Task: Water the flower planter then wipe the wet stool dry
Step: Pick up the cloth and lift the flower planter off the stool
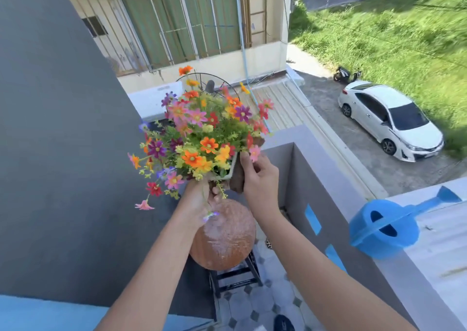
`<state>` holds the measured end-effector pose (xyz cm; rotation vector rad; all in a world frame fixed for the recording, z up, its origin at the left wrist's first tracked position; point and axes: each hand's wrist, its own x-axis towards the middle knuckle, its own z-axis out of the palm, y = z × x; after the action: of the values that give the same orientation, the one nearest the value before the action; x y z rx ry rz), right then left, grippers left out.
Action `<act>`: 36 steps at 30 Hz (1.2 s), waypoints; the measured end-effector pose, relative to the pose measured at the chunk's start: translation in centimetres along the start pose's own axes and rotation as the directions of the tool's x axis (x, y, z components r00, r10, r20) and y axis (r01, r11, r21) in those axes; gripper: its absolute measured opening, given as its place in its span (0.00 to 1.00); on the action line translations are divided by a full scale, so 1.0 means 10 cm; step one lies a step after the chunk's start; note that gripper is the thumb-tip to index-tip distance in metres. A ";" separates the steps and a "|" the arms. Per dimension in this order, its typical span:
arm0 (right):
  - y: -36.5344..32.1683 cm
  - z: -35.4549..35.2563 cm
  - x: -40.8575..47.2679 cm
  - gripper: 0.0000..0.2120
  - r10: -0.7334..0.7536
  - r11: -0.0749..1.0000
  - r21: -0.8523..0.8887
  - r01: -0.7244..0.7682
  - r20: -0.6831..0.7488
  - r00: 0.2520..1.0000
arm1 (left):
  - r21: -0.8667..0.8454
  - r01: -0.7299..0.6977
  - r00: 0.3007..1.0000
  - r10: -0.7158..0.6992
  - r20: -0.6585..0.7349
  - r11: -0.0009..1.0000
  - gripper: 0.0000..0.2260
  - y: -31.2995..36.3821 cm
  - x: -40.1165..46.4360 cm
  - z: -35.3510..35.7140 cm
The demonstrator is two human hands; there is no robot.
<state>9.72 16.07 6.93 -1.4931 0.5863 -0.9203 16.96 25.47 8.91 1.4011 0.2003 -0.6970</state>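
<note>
Both hands hold the flower planter in the air above the round brown stool, over the corner of a balcony. Left hand is closed under the near bottom corner, with stems trailing across its fingers; right hand grips the right side, thumb up at the white rim and fingers wrapped on the brown outer wall. Judging by the two-handed hold, the planter is bulky and top-heavy, the flowers spreading far wider than the base, so it would tip easily. The blooms and thin stems are soft and give no grip; the stiff rim and underside are the places to hold. If freshly watered it may be heavier and slick underneath. The stool top glistens with water, so it looks slippery. A blue watering can sits on the balcony wall to the right, well apart from the hands
</note>
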 end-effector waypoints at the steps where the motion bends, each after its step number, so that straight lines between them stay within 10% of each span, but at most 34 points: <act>1: -0.03 0.01 0.06 0.16 -0.038 0.999 -0.002 0.038 -0.002 0.999 | -0.013 0.011 0.999 -0.011 0.034 1.000 0.12 0.01 -0.01 0.00; 11: 0.45 -0.20 0.61 0.13 0.056 0.950 -0.303 -0.074 -0.068 0.996 | -0.109 0.079 0.991 -0.066 0.113 0.991 0.09 0.08 -0.12 -0.13; 19: -0.07 -0.06 0.69 0.28 -0.001 0.994 -0.111 0.007 0.059 0.998 | -0.040 0.145 0.988 -0.143 0.055 0.989 0.10 0.05 -0.04 -0.06; 25: -0.08 0.08 0.08 0.06 -0.125 0.982 -0.133 0.137 0.098 0.987 | -0.118 0.086 0.994 -0.077 0.081 0.989 0.14 0.14 -0.01 -0.10; 36: 0.00 0.08 0.17 0.10 -0.134 0.973 -0.174 0.149 0.097 0.986 | -0.052 -0.005 0.998 0.008 0.060 0.999 0.11 0.14 -0.04 -0.12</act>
<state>11.36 15.12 7.29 -1.7469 0.5171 -0.9273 17.73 26.80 10.05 1.3290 0.1649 -0.7234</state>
